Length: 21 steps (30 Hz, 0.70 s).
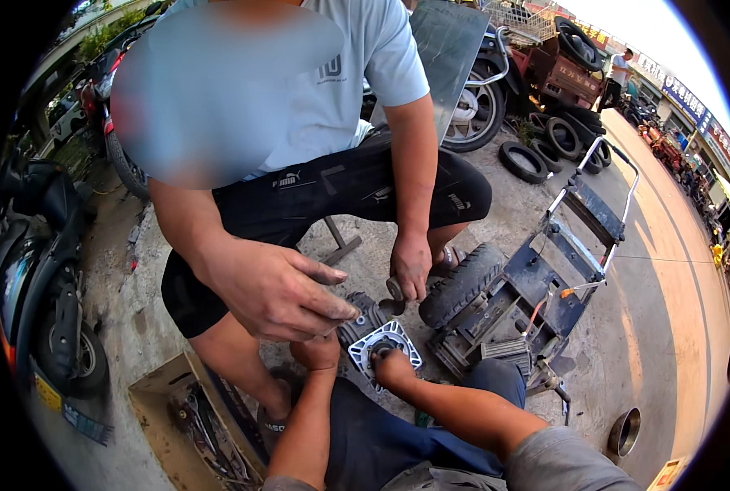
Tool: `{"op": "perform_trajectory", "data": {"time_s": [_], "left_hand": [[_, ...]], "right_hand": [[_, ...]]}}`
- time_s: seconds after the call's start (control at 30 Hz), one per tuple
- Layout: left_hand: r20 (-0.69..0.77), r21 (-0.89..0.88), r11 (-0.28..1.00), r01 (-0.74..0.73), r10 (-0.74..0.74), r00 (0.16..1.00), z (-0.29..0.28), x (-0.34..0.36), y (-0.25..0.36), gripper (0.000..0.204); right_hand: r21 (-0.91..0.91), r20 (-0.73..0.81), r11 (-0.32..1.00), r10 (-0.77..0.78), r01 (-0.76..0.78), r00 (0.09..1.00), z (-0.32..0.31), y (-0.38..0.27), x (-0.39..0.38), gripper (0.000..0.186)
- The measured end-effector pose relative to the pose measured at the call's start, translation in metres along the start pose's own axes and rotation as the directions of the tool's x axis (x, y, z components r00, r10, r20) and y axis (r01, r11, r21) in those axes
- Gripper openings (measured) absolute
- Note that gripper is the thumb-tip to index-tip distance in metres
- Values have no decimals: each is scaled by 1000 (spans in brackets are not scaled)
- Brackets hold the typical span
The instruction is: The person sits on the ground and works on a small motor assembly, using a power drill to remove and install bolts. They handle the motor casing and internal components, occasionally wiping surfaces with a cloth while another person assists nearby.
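Observation:
A grey metal gear housing with a pale square flange sits low in front of me. My left hand is closed at its left side, partly behind a co-worker's hand; what it grips is hidden. My right hand has its fingers curled at the dark round centre of the flange, on something I cannot make out. The co-worker's other hand holds a dark metal piece just above the housing.
A tool box lies left of my legs; a parked scooter stands beyond. At right are a tyred wheeled frame and a steel bowl. Tyres and motorbikes stand behind the crouching co-worker.

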<state>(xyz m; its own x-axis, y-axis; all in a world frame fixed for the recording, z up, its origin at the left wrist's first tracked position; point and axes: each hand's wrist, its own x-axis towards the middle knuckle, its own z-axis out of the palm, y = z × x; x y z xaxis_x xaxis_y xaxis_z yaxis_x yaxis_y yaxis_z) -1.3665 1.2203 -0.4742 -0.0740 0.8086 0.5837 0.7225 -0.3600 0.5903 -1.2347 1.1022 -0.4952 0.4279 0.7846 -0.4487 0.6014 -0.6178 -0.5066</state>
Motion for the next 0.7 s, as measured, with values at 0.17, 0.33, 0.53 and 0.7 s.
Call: {"op": "perform_trajectory", "data": {"time_s": [0.17, 0.33, 0.53, 0.7], "left_hand": [[64, -50, 997, 54, -51, 997, -23, 6, -10, 27], [76, -12, 998, 53, -52, 996, -26, 5, -1, 27], [54, 20, 996, 90, -91, 994, -23, 4, -3, 31], [128, 23, 984, 175, -176, 976, -23, 10, 1, 32]], "right_hand": [[-501, 400, 723, -293, 475, 868, -67, -21, -13, 32], [-611, 583, 476, -270, 633, 766, -86, -32, 5, 30], [-171, 120, 971, -148, 167, 982, -20, -12, -15, 35], [127, 146, 992, -33, 14, 989, -16, -8, -11, 37]]}}
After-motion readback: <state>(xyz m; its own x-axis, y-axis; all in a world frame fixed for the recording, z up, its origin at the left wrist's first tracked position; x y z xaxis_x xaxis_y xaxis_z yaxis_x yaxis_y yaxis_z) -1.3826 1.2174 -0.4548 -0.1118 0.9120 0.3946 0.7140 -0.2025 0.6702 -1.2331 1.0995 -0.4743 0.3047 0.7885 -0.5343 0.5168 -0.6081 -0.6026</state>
